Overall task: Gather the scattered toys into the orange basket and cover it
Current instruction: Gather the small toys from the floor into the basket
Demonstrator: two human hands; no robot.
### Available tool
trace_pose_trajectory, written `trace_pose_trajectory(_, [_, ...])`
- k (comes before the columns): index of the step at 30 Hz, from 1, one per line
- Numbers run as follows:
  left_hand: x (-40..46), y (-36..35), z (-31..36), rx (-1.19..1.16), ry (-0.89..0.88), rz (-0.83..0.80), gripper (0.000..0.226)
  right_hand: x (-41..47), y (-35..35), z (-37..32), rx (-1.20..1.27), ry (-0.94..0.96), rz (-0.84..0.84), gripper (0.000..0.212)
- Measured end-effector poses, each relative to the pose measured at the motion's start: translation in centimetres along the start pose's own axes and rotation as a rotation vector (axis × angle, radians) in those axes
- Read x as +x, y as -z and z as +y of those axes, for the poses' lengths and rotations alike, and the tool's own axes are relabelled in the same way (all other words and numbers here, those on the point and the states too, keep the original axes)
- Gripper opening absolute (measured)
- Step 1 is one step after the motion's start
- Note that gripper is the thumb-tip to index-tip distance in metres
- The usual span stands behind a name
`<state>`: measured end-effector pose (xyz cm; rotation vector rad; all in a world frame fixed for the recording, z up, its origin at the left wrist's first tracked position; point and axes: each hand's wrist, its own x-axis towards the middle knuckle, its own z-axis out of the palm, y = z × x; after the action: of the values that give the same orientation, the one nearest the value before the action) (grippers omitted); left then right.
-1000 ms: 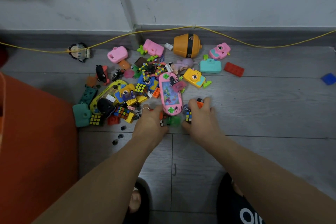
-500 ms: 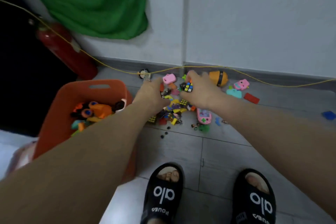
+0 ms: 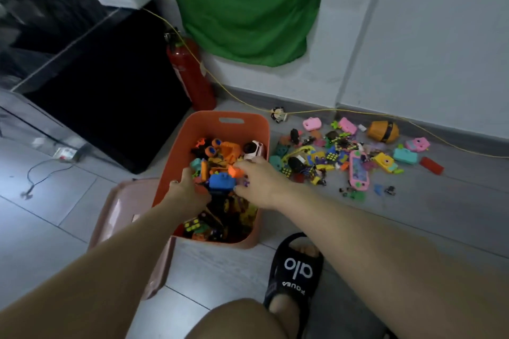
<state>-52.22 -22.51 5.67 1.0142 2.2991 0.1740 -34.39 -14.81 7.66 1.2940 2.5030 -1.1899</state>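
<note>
Floor-set orange basket (image 3: 176,162) lies under both hands (image 3: 259,187).

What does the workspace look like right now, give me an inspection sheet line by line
Surface: grey plank floor, pale tiles at left.
Job's things: orange plastic basket about half full of toys; pink lid partly under it; scattered toy pile on the floor to its right.
Clutter: red fire extinguisher against the wall.
Hands: left hand and right hand over the basket; grips unclear.
Cables: yellow cord along the wall; black cable at left.
Surroundings: green cloth on white wall, black cabinet.
</note>
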Motion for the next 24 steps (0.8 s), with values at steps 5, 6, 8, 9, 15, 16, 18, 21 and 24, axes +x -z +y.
trace_pose_trajectory(5, [0.4,-1.4,6.1,0.122,-0.193,0.139,0.046,-1.6,5.2,5.7,-0.104,-0.105,0.151,0.053])
trace_pose_trajectory(6, [0.7,-1.9,8.3,0.122,-0.259,0.126,0.045,-2.0,6.4,7.3,-0.125,-0.144,0.167,0.054])
trace_pose_trajectory(8, [1.3,-3.2,12.7,0.124,-0.406,0.058,0.045,-2.7,8.5,10.8,-0.144,-0.231,0.18,0.059])
trace_pose_trajectory(9, [1.6,-3.9,14.7,0.141,-0.465,0.014,0.048,-3.0,9.3,12.7,-0.142,-0.28,0.174,0.061])
trace_pose_trajectory(15, [4.8,-11.5,21.8,0.292,-0.519,-0.253,0.083,-3.1,9.8,23.7,-0.071,-0.511,0.097,0.083])
trace_pose_trajectory(16, [5.8,-13.5,22.2,0.301,-0.481,-0.28,0.088,-2.4,9.4,25.6,-0.051,-0.55,0.092,0.093])
trace_pose_trajectory(18, [7.6,-16.8,22.0,0.311,-0.404,-0.319,0.097,-1.2,8.2,28.7,-0.031,-0.609,0.106,0.107])
trace_pose_trajectory(21, [11.0,-20.8,21.2,0.328,-0.29,-0.31,0.111,1.7,6.5,33.8,-0.013,-0.634,0.153,0.115])
trace_pose_trajectory(24, [13.5,-22.8,20.2,0.233,-0.163,-0.293,0.122,3.7,5.7,37.2,-0.031,-0.691,0.197,0.12])
